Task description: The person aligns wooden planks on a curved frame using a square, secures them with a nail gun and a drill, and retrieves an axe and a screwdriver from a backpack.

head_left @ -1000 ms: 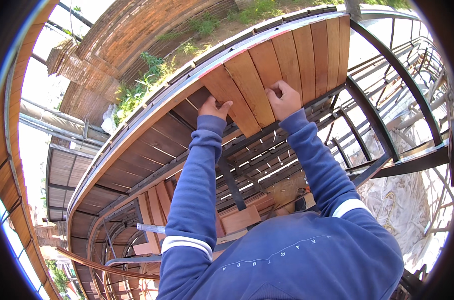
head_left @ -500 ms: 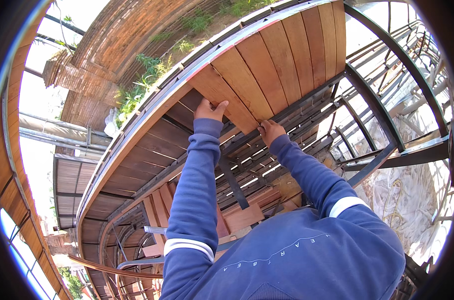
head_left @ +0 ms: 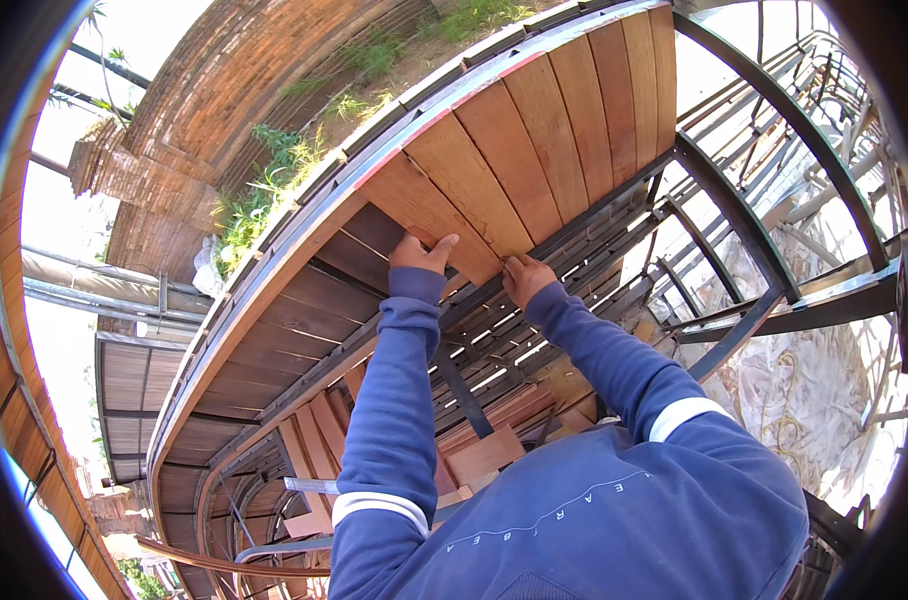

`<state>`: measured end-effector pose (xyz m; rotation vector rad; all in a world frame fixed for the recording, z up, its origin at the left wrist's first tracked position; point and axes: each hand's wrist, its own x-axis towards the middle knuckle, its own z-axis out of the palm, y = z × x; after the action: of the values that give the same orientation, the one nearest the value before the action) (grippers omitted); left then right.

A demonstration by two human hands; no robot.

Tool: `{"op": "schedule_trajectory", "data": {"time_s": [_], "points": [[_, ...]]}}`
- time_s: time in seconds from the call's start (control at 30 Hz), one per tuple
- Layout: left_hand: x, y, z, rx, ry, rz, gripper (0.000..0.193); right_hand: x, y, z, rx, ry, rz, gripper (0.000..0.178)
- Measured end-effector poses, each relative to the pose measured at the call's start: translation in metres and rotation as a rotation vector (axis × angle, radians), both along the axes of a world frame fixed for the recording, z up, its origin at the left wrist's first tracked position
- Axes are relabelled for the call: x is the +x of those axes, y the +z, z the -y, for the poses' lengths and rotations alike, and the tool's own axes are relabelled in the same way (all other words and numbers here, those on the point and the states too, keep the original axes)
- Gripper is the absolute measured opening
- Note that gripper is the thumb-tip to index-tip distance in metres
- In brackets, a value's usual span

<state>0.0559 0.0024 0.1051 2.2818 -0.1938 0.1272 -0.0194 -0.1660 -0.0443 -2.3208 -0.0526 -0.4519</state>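
Note:
A reddish-brown wooden plank (head_left: 426, 203) lies at the near-left end of a row of fitted planks (head_left: 519, 150) on a curved frame. My left hand (head_left: 422, 254) grips its left long edge, thumb on top and the other fingers partly hidden at the edge. At the plank's lower end, by the joint with its neighbour, my right hand (head_left: 527, 281) pinches the corner with bent fingers. Both blue-sleeved arms reach up from the lower edge. Beside the plank, the frame's opening shows darker boards (head_left: 319, 295) underneath.
Dark metal ribs (head_left: 739, 205) arch on the right, above white sheeting (head_left: 799, 390). Loose boards (head_left: 484, 455) lie below my arms. A metal strut (head_left: 464, 395) stands under the plank row. Beyond the curved rim are plants (head_left: 264, 185) and a brick wall (head_left: 189, 130).
My right hand has shifted left along the plank's lower end, closer to my left hand. My left hand keeps its hold on the edge. The whole view has shifted slightly.

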Motion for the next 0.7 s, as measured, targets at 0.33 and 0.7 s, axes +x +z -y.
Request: {"op": "schedule_trajectory", "data": {"time_s": [0.33, 0.7], "points": [[0.001, 0.003, 0.001, 0.050, 0.011, -0.036, 0.046, 0.000, 0.002, -0.002, 0.037, -0.027, 0.124, 0.010], [-0.003, 0.015, 0.003, 0.191, 0.021, -0.081, 0.043, 0.000, 0.015, 0.004, 0.028, 0.037, -0.080, 0.020]]}}
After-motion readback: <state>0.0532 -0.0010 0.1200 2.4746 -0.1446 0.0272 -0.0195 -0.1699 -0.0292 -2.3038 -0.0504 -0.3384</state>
